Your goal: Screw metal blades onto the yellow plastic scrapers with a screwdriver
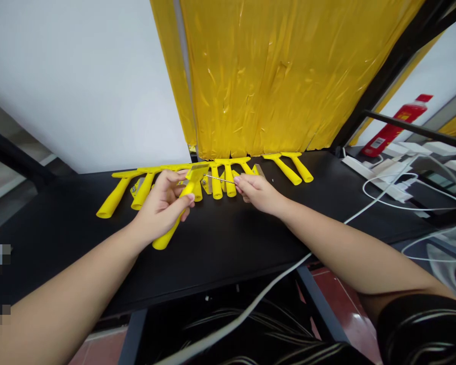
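My left hand (160, 205) is closed around a yellow scraper (166, 237), its hollow round handle end pointing down toward me and its flat head up. My right hand (259, 192) pinches a thin metal rod-like tool (221, 179), perhaps a hex key; its grip end is hidden by the fingers. The rod's far tip meets or nearly meets the scraper head from the right. Behind both hands, several more yellow scrapers (116, 196) lie in a row along the back of the black table (243, 243), partly covered by my hands.
Yellow plastic film (258, 76) and a white panel (87, 86) rise behind the table. To the right are a red bottle (397, 126), white power strips (380, 177) and loose cables. One white cable (266, 299) runs across the front edge, below my right forearm.
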The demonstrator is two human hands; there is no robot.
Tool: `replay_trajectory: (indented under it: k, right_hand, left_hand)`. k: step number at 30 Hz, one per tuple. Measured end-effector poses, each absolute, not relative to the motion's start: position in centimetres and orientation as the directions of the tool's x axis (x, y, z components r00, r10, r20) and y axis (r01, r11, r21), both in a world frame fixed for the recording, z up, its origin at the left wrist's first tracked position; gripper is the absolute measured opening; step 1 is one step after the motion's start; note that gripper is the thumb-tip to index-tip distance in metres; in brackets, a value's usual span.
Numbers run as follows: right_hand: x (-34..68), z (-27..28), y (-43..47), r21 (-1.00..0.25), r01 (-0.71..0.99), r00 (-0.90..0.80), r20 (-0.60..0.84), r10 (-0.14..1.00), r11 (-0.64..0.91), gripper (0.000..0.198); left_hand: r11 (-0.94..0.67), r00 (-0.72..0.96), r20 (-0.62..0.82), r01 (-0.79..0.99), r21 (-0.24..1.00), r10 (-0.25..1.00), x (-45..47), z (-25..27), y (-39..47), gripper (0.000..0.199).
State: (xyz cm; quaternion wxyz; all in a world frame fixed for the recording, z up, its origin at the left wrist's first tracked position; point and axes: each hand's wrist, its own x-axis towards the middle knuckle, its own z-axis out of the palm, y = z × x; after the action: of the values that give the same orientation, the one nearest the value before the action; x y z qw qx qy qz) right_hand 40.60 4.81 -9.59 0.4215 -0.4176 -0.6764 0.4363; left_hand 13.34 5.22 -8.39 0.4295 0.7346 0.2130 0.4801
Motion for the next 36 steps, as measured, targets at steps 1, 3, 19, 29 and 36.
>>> replay_trajectory:
  k: [1,3,19,29,36]
  right_hand:
    - [40.7,-9.5,4.8,-0.871,0.284,-0.285,0.324,0.902,0.402,0.039]
    - [40.9,-9.3,4.6,-0.701,0.411,-0.294,0.504,0.812,0.583,0.030]
    - [40.7,-9.4,4.8,-1.000,-0.009,-0.373,0.027,0.928,0.026,0.052]
    - [41.6,-8.5,4.3,-0.321,0.603,-0.361,0.707,0.609,0.730,0.019]
    - [41.2,-8.8,4.6,-0.870,0.329,-0.174,0.326,0.929,0.366,0.045]
  left_hand:
    - [-0.532,0.446,0.516,-0.100,0.841,0.732,13.3,-8.3,5.2,0.033]
    - [-0.522,0.436,0.511,-0.107,0.846,0.740,13.4,-8.1,5.1,0.034]
    - [-0.603,0.464,0.581,-0.119,0.788,0.668,13.0,-8.6,5.1,0.030]
    - [-0.424,0.387,0.421,-0.083,0.902,0.820,13.8,-7.7,4.5,0.035]
    - [-0.498,0.436,0.490,-0.106,0.861,0.755,13.6,-8.3,5.0,0.033]
